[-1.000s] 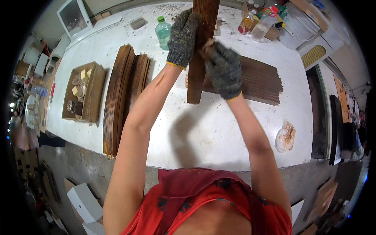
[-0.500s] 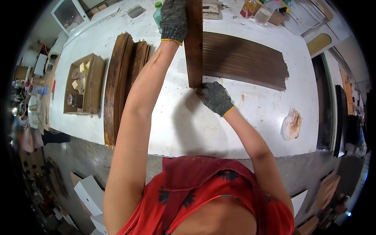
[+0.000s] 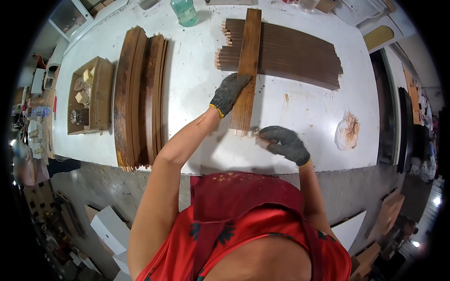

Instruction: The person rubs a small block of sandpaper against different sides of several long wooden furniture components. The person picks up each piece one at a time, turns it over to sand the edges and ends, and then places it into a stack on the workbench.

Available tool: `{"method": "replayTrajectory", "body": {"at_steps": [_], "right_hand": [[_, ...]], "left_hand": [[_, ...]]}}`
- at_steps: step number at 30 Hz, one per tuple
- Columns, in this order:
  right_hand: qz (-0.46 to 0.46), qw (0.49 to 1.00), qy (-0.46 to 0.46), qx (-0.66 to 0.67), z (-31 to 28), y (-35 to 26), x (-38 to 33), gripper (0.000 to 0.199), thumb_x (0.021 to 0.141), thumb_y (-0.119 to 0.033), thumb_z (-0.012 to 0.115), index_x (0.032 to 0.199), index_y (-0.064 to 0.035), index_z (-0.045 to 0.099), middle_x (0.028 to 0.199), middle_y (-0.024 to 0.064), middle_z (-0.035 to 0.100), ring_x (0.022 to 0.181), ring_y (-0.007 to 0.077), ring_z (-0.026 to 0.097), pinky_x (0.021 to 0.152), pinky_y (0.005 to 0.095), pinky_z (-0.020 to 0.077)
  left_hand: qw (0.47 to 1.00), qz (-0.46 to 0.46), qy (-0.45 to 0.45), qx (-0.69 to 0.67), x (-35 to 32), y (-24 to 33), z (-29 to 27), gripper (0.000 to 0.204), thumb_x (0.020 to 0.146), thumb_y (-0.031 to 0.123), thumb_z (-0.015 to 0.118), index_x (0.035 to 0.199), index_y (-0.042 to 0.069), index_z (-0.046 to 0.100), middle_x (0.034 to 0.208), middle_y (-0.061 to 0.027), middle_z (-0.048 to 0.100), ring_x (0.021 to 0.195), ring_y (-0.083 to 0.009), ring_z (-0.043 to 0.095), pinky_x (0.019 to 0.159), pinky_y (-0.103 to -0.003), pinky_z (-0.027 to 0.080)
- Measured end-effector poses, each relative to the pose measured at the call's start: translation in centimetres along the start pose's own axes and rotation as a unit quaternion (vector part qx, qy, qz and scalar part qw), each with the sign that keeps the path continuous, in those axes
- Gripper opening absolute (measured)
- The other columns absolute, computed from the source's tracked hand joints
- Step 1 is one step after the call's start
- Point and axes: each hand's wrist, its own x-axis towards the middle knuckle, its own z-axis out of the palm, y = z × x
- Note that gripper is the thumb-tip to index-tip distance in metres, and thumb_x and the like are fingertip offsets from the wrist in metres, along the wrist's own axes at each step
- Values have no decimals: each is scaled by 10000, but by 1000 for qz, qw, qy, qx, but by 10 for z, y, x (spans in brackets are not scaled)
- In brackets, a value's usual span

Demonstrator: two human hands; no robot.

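Observation:
My left hand (image 3: 228, 92), in a dark grey knit glove with a yellow cuff, grips the left edge of a narrow brown wooden board (image 3: 249, 51). The board runs away from me, its far part lying across a row of dark brown slats (image 3: 300, 58). Small pale pegs stick out of its near end. My right hand (image 3: 286, 144), gloved alike, hovers just right of that end, fingers curved and smeared by motion; whether anything is in them I cannot make out. Pale pegs also show at the left ends of the slats.
To the left stand stacked brown boards (image 3: 129, 93) and a cardboard box (image 3: 101, 96) with yellowish blocks inside. A green bottle (image 3: 184, 11) is at the back. A crumpled plastic bag (image 3: 348, 132) lies on the right of the white table (image 3: 197, 161), whose near edge is before my apron.
The board, previously raised on edge, has been lowered across the slats. My left hand has come nearer along it. My right hand has moved toward me and right, off the board's end.

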Motion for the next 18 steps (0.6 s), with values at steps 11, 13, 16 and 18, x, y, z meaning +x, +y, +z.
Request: {"method": "replayTrajectory", "body": {"at_steps": [11,13,16,18], "right_hand": [[-116,884,370,-262,37,17,-1,336,730,-29,749,1056,-91,698,1112,98,654,1039,260,613,901,367,499],[-193,856,297,-377,45,12,5,395,671,-60,748,1059,-118,695,1129,89,643,1039,298,597,903,416,470],[-202,852,222,-429,55,0,15,371,699,-97,686,1065,-155,677,1173,75,615,1084,268,574,860,414,460],[-206,845,164,-465,59,4,28,335,722,-112,650,1054,-155,670,1151,73,614,1019,272,578,830,425,455]], "left_hand": [[979,123,106,120,15,-50,10,570,871,463,575,1158,-28,597,994,-158,650,875,-227,600,806,-346,472],[984,73,96,129,19,-51,9,565,871,464,578,1157,-22,599,991,-162,649,867,-233,601,805,-347,473],[984,50,94,146,15,-45,12,555,875,457,596,1170,-13,592,1004,-144,641,879,-221,591,812,-341,472],[986,35,90,132,10,-40,14,564,878,441,621,1203,-18,574,1052,-120,627,918,-195,573,822,-316,471]]}}
